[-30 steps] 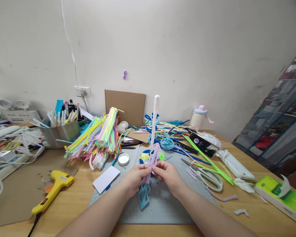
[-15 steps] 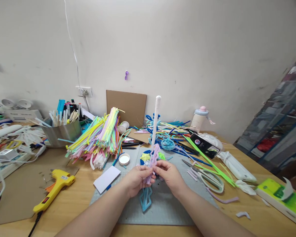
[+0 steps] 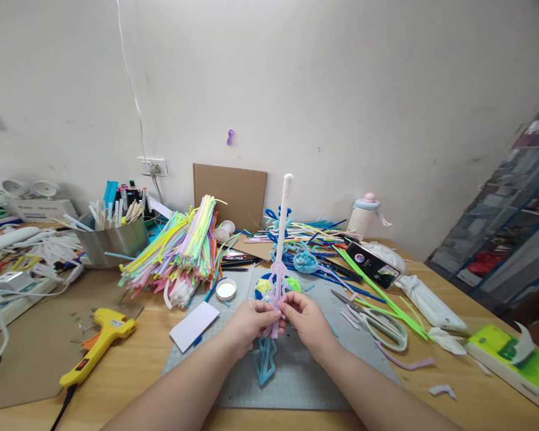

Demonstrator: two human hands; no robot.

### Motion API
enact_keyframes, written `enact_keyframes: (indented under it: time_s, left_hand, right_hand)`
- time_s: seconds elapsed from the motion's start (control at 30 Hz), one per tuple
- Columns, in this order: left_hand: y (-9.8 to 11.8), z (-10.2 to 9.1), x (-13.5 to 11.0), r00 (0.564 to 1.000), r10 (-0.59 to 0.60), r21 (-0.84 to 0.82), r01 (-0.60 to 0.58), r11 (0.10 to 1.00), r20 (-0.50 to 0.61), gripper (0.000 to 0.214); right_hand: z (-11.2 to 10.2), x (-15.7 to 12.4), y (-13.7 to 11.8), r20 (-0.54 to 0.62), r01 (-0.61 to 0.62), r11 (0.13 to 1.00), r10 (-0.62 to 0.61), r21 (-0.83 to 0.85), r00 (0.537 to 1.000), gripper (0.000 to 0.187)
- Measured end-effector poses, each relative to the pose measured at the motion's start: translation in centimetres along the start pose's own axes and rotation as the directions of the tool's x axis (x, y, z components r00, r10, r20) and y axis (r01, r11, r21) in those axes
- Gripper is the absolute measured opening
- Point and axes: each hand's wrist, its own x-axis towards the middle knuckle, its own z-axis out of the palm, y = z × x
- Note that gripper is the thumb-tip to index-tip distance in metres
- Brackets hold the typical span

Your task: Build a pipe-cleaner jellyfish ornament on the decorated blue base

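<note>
Between my two hands is a lilac piece of bent pipe cleaners (image 3: 278,280) with wavy edges, its loose ends hanging below the fingers. My left hand (image 3: 254,323) pinches it from the left, and my right hand (image 3: 302,314) pinches its right edge. Behind it a white wrapped stick (image 3: 284,218) stands upright, with a blue, yellow and green fuzzy base (image 3: 263,286) partly hidden by the hands. A light blue zigzag pipe-cleaner shape (image 3: 265,365) lies on the grey cutting mat (image 3: 305,383) just below my hands.
Scissors (image 3: 381,323) and a phone (image 3: 372,264) lie to the right. A large bundle of pastel pipe cleaners (image 3: 197,245), a white card (image 3: 194,326) and a small white lid (image 3: 226,290) are left of the hands. A yellow glue gun (image 3: 101,344) rests farther left.
The lilac piece has turned to face me more squarely and now looks straighter, in line with the white stick behind. Both hands keep their pinch and have barely moved.
</note>
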Motion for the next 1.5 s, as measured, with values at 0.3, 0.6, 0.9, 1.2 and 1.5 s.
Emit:
enact_keyframes:
  time_s: [0.3,0.6,0.9,1.2,1.5]
  left_hand:
    - [0.2,0.1,0.0,1.000,0.011,0.010,-0.011,1.000,-0.006,0.037]
    - [0.0,-0.1,0.4,0.973,0.172,-0.031,-0.179,0.983,-0.151,0.033]
    - [-0.6,0.8,0.3,0.985,0.152,-0.225,-0.168,0.960,-0.087,0.032]
    - [-0.5,1.1,0.1,0.986,0.156,-0.198,-0.166,0.966,-0.064,0.031]
    - [-0.3,1.6,-0.6,0.777,0.628,0.500,-0.524,0.689,-0.051,0.017]
  right_hand:
    - [0.1,-0.1,0.2,0.022,-0.013,1.000,0.013,-0.019,1.000,0.035]
    - [0.7,-0.6,0.0,0.008,-0.065,0.997,0.064,0.046,0.998,0.035]
    - [1.4,-1.1,0.2,0.157,-0.199,0.933,0.157,0.299,0.975,0.032]
    - [1.5,-1.5,-0.1,0.137,-0.267,0.898,0.233,0.351,0.963,0.030]
    - [1.1,-0.6,0.4,-0.067,-0.065,0.990,0.073,0.122,0.995,0.040]
